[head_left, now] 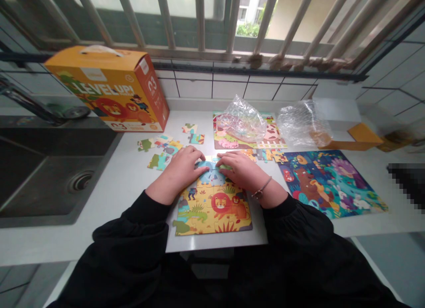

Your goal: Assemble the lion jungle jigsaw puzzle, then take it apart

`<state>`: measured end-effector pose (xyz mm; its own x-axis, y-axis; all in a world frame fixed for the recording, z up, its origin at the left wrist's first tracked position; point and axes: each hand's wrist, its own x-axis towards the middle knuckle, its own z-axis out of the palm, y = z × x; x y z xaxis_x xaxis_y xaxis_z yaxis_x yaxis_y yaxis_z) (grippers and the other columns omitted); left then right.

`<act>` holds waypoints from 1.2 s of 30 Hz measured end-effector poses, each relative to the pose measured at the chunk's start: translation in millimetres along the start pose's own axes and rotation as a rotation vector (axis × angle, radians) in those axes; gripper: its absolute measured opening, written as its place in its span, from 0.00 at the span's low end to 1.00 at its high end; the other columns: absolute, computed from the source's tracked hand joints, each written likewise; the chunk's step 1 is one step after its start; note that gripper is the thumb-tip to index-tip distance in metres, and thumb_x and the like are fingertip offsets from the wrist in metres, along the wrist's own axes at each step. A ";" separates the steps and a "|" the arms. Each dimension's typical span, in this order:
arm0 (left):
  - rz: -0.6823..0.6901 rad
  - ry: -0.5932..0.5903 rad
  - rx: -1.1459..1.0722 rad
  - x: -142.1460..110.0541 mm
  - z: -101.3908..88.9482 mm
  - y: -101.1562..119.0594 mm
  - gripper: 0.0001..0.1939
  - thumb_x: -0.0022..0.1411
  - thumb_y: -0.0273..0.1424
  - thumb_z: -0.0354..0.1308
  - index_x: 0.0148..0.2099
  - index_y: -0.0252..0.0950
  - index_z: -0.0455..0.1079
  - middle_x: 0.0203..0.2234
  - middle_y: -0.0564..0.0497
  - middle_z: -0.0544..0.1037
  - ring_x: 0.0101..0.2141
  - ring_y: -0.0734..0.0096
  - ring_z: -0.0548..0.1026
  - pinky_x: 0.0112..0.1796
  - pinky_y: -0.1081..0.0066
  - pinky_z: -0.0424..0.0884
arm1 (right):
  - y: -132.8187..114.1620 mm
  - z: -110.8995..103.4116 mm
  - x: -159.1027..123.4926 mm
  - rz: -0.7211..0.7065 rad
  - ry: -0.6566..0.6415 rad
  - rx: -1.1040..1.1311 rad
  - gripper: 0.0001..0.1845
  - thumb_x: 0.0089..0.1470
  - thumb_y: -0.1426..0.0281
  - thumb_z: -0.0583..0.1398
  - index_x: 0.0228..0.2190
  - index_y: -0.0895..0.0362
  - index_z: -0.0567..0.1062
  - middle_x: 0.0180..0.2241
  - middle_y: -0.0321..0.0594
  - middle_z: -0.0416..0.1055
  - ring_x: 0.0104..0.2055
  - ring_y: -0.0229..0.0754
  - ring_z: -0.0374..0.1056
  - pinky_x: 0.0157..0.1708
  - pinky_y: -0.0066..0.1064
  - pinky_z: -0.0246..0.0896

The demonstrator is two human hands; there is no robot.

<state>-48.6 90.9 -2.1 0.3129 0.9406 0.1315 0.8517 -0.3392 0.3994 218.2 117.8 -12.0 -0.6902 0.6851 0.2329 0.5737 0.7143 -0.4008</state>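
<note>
Two bare hands rest on a partly assembled jigsaw puzzle [215, 215], which lies on the white counter [116, 184] in front of the person. The left hand [186, 164] covers its upper left part and the right hand [239, 165] its upper right, with the fingers bent and the thumbs pointing inward. Neither hand is clenched into a fist; I cannot tell whether either one pinches a piece. Loose pieces [161, 161] lie just beyond the left hand, and more lie beyond the right. A bracelet [264, 187] circles the right wrist. Farther back stand an orange box [109, 98] and crumpled clear plastic [244, 117] on a farm picture [227, 143]. A dark forest picture [332, 179] lies to the right.
</note>
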 end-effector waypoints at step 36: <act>-0.048 -0.012 -0.009 -1.0 -8.2 -0.5 0.13 0.71 0.33 0.67 0.56 0.41 0.77 0.53 0.41 0.82 0.55 0.48 0.79 0.61 0.50 0.74 | 14.7 -2.6 -2.0 -0.020 0.056 0.073 0.07 0.64 0.76 0.72 0.38 0.50 0.90 0.50 0.42 0.89 0.52 0.50 0.84 0.61 0.50 0.75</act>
<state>-52.8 90.3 5.1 0.2769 0.9556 0.1010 0.8619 -0.2935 0.4135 229.2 127.3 -16.1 -0.6746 0.6789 0.2898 0.5246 0.7172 -0.4587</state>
